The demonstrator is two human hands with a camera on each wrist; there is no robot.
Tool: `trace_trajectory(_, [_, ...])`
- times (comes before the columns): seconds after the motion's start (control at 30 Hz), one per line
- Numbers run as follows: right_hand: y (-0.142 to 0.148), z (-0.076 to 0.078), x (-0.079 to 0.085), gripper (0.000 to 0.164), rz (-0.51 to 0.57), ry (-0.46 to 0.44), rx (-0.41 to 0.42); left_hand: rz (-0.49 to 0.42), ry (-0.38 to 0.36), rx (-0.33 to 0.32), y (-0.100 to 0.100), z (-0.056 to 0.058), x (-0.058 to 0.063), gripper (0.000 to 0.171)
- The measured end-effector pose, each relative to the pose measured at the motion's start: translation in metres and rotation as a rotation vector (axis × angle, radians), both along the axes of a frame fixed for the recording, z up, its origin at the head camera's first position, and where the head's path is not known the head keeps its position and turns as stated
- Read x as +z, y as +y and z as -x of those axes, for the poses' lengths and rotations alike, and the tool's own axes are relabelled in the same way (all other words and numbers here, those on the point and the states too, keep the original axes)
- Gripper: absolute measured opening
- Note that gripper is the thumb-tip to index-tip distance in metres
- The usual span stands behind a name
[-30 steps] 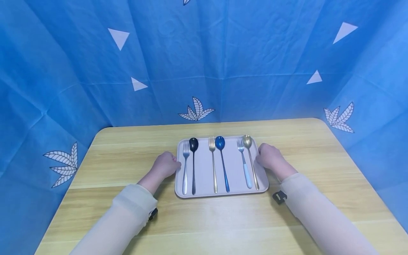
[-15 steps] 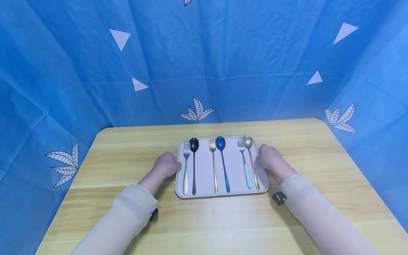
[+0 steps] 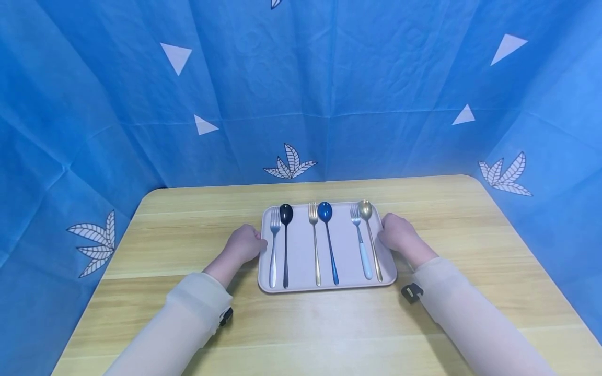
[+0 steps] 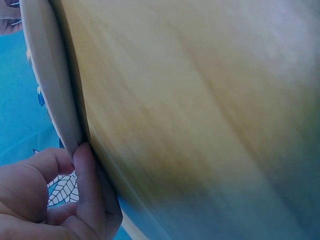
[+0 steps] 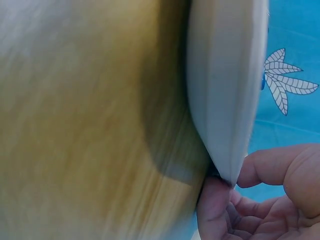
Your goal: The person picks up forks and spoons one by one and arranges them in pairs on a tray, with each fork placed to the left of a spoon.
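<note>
A pale pinkish-grey rectangular tray (image 3: 300, 261) lies on the table in the head view. My left hand (image 3: 243, 244) pinches its left rim; the left wrist view has the thumb on the upper side and a finger (image 4: 87, 187) underneath. At the opposite end, the right rim is pinched by my right hand (image 3: 396, 232), thumb (image 5: 270, 165) above and a fingertip below. Lengthwise on the tray, from left to right, lie a silver fork (image 3: 275, 230), a black spoon (image 3: 286, 213), a gold fork (image 3: 313, 213), a blue spoon (image 3: 325, 211), a blue-handled fork (image 3: 365, 261) and a gold spoon (image 3: 365, 209).
The wooden table (image 3: 324, 334) has rounded far corners. Behind it and along both sides hangs a blue curtain (image 3: 367, 78) with white triangles and leaf prints. Each light sleeve (image 3: 195, 303) has a small black device at the wrist.
</note>
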State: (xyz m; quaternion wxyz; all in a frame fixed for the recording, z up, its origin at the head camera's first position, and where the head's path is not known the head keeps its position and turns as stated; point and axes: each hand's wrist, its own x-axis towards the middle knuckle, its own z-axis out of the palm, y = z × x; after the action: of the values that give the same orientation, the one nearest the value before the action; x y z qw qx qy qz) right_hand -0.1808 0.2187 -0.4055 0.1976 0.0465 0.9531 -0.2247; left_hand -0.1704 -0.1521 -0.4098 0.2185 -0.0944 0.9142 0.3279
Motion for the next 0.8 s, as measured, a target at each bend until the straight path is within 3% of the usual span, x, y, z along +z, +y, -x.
trace_trajectory(0.37, [-0.0025, -0.0007, 0.0006, 0.025, 0.005, -0.003, -0.006, -0.009, -0.014, 0.026, -0.0037, 0.0001, -0.0023, 0.026])
trace_trajectory(0.6, [-0.0015, 0.0002, 0.0018, 0.022, 0.007, 0.009, 0.01, -0.017, 0.022, 0.005, -0.0075, -0.0015, -0.0051, 0.027])
trace_trajectory(0.8, [0.0047, -0.0004, 0.0036, 0.031, 0.028, 0.021, 0.049, -0.025, 0.033, -0.006, -0.0062, -0.0067, 0.0001, 0.032])
